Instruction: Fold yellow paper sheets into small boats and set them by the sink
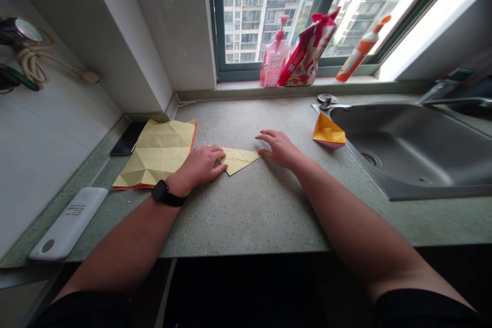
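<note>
A folded yellow paper triangle (238, 160) lies flat on the speckled stone counter (246, 225), its left corner hidden under my left hand (200, 166). That hand presses down on the paper, fingers together, with a black watch (160, 190) on the wrist. My right hand (279, 148) rests on the counter with spread fingers, right beside the triangle's right tip. Left of my left hand lies a large creased yellow paper sheet (156, 156) with orange edges. A finished-looking paper boat (328, 132) in yellow and pink stands beyond my right hand.
A steel sink (407, 148) fills the counter's right side, with a metal drain cover (327, 98) behind it. A phone (127, 138) and a white power bank (69, 223) lie at the left. A pink pump bottle (274, 54), red bag (307, 51) and orange bottle (361, 48) stand on the windowsill.
</note>
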`<state>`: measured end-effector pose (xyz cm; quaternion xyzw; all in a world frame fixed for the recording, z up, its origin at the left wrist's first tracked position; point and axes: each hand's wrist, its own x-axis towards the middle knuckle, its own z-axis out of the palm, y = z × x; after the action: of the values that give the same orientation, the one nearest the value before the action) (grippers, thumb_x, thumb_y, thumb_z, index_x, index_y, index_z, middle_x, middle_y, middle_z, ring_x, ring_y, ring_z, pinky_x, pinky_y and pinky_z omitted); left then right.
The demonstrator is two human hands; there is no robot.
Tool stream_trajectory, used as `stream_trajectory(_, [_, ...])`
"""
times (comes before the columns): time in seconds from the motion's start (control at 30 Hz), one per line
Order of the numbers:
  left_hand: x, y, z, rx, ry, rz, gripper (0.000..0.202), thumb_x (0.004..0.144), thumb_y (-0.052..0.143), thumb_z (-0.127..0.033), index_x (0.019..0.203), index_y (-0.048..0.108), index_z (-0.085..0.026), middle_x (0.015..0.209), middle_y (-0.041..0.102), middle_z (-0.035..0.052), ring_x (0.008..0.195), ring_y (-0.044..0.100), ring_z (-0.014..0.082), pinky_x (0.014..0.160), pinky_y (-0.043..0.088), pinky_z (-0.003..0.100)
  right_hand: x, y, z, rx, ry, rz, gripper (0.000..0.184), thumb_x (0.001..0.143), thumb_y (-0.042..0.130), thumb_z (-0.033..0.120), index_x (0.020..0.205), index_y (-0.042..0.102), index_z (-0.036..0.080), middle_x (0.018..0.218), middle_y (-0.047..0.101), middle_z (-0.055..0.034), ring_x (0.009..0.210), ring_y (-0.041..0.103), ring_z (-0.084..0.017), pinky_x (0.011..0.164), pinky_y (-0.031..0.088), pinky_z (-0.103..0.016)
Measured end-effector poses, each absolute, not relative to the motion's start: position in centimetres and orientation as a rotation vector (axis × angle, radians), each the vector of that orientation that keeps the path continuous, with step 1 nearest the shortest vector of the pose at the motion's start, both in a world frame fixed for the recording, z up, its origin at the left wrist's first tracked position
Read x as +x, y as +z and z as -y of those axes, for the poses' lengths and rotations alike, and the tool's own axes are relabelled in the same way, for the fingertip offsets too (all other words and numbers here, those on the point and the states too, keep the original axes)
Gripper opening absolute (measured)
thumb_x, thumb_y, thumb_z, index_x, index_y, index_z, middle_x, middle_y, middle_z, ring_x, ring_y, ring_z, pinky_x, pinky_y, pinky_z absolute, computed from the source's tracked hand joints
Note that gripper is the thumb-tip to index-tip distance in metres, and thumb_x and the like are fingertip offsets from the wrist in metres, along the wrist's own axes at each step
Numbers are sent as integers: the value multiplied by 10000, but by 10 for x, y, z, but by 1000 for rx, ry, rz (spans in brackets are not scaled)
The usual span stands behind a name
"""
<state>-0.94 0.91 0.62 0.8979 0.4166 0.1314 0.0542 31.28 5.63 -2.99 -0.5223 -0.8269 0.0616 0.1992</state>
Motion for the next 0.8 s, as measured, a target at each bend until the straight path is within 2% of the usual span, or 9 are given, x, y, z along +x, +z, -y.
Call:
stream_trajectory(0.2, [-4,4,-8,2714,307,-1347,401,1013,731,-449,1344,766,-226,1308,709,137,1192,652,333,1067,520,518,291,-19,-43,-1191,165,2252,258,1009,704,259,1251,793,282,1381,747,-110,1309,677,-315,1161,542,-569])
stream_trajectory(0.3, [-1,2,-7,2721,308,-1320,417,1023,714,-493,1347,760,-234,1265,706,130,1191,637,332,1082,505,514,274,-20,-34,-1054,251,2375,262,1001,728,248,1250,802,283,1343,767,-104,1248,703,-288,1116,566,-517])
stream_trajectory(0.5, [0,-3,-6,2758,384,-1176,601,1014,717,-468,1539,610,-194,1307,721,145,1229,640,332,1109,493,504,261,-21,-25,-1019,308,2542,201,1021,720,291,1187,833,272,1284,793,-103,1154,734,-280,1047,567,-480])
stream_trajectory(0.63, [0,-5,-7,2765,451,-1090,542,998,747,-424,1486,641,-213,1334,743,135,1241,661,327,1120,489,503,264,-16,-27,-1055,362,2538,178,1031,682,257,1093,848,277,1267,805,-85,1137,743,-256,1049,568,-446])
stream_trajectory(0.8, [1,-3,-8,2753,491,-1043,320,979,758,-315,1281,723,-212,1202,787,107,1155,697,303,1072,512,471,266,-15,-28,-1121,372,2499,183,1013,680,217,1052,842,293,1275,808,-52,1153,744,-240,1070,573,-419])
